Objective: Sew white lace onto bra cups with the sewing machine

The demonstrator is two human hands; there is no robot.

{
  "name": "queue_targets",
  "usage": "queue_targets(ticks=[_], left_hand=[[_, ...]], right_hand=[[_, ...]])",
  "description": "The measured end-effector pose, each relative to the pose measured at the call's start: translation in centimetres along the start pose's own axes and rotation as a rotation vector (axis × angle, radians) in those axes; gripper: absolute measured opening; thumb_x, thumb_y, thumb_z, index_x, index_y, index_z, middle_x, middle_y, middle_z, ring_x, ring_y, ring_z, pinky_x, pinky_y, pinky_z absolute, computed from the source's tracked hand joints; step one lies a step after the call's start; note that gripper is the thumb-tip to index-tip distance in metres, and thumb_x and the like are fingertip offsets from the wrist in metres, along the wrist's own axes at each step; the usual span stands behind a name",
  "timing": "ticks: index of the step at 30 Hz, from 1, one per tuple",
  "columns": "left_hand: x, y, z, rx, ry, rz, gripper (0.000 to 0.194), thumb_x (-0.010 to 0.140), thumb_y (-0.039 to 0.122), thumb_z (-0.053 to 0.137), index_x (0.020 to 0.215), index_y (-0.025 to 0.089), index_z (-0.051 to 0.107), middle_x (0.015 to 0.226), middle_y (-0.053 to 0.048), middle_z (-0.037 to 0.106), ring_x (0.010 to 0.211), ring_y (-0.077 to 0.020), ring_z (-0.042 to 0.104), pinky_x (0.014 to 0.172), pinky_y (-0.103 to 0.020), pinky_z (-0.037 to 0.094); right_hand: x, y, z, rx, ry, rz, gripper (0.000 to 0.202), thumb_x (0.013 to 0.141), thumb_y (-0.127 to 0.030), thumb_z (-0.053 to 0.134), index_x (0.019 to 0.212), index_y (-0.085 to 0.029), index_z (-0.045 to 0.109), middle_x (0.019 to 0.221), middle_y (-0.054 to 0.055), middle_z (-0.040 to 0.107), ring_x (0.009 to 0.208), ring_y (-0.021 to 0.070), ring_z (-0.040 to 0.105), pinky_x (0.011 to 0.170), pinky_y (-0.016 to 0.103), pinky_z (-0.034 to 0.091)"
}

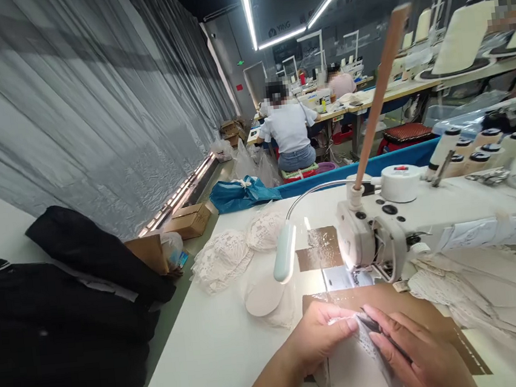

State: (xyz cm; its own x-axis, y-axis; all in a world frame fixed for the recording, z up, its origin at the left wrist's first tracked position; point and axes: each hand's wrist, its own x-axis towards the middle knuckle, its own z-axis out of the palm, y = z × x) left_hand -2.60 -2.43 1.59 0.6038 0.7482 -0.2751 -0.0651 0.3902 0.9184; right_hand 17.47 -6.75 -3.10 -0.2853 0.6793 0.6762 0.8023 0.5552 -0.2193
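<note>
cream fabric (357, 371), cut off below, lies partly behind the right hand (416, 342).

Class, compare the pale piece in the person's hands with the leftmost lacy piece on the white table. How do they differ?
The pale piece is held up by the left hand; the leftmost lacy piece lies on the white table, untouched. The pale piece shows a broad, smooth face; the leftmost lacy piece looks patterned and bumpy. The bottom picture edge cuts off the pale piece, not the lacy one. Both are light-coloured.
</note>
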Motion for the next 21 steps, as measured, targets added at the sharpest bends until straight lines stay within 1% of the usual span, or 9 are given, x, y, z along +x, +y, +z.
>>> queue_targets(ticks=[4,7,9,12,15,17,21], left_hand=[[0.1,0.5,0.3,0.016,-0.026,-0.005,0.053,0.077,0.056,0.071,0.099,0.009,0.075,0.078,-0.010,0.070,0.074,-0.0191,0.061,0.071,-0.028,0.045],[0.3,0.6,0.3,-0.008,-0.064,-0.011,0.053,0.076,0.058,0.070,0.096,0.009,0.075,0.075,-0.010,0.069,0.070,-0.0176,0.061,0.069,-0.026,0.044],[0.4,0.4,0.3,-0.007,-0.070,-0.013,0.054,0.076,0.059,0.071,0.094,0.008,0.075,0.073,-0.009,0.068,0.067,-0.0164,0.060,0.067,-0.025,0.044],[0.3,0.2,0.2,0.024,-0.042,-0.022,0.053,0.076,0.058,0.071,0.092,0.008,0.075,0.073,-0.009,0.068,0.065,-0.0158,0.059,0.065,-0.025,0.043],[0.1,0.0,0.0,0.061,0.011,-0.007,0.046,0.077,0.052,0.072,0.087,0.007,0.075,0.077,-0.009,0.068,0.067,-0.0149,0.057,0.066,-0.025,0.042],[0.0,-0.1,-0.2,0.049,0.013,0.004,0.043,0.078,0.049,0.072,0.089,0.008,0.075,0.082,-0.010,0.069,0.070,-0.0152,0.058,0.068,-0.026,0.043],[0.1,-0.4,-0.4,0.021,0.012,0.018,0.041,0.078,0.047,0.073,0.094,0.009,0.075,0.086,-0.011,0.071,0.074,-0.0167,0.060,0.073,-0.028,0.044]], right_hand=[[0.4,-0.1,0.1,-0.017,0.003,-0.003,0.031,0.096,-0.026,0.045,0.118,-0.015,0.062,0.091,0.007,0.074,0.076,0.0174,0.072,0.066,0.023,0.056],[0.6,-0.3,0.1,-0.036,-0.009,0.031,0.033,0.096,-0.027,0.040,0.117,-0.016,0.063,0.087,0.007,0.074,0.072,0.0173,0.071,0.063,0.024,0.057],[0.7,-0.5,0.1,-0.032,-0.016,0.045,0.034,0.096,-0.026,0.038,0.118,-0.016,0.063,0.085,0.006,0.073,0.070,0.0163,0.070,0.061,0.023,0.056],[0.5,-0.5,-0.1,-0.008,-0.021,0.053,0.033,0.096,-0.025,0.041,0.120,-0.015,0.061,0.090,0.007,0.074,0.074,0.0175,0.071,0.063,0.025,0.057],[0.0,-0.3,-0.2,0.004,-0.023,0.055,0.032,0.095,-0.025,0.048,0.123,-0.014,0.059,0.100,0.010,0.074,0.084,0.0203,0.071,0.070,0.028,0.057],[-0.4,-0.1,-0.2,-0.003,-0.038,0.051,0.033,0.095,-0.027,0.050,0.124,-0.015,0.058,0.103,0.009,0.073,0.086,0.0201,0.071,0.071,0.028,0.057],[-0.7,0.2,0.0,0.001,-0.049,0.052,0.034,0.096,-0.029,0.047,0.126,-0.017,0.056,0.103,0.007,0.073,0.087,0.0188,0.071,0.070,0.026,0.056]])
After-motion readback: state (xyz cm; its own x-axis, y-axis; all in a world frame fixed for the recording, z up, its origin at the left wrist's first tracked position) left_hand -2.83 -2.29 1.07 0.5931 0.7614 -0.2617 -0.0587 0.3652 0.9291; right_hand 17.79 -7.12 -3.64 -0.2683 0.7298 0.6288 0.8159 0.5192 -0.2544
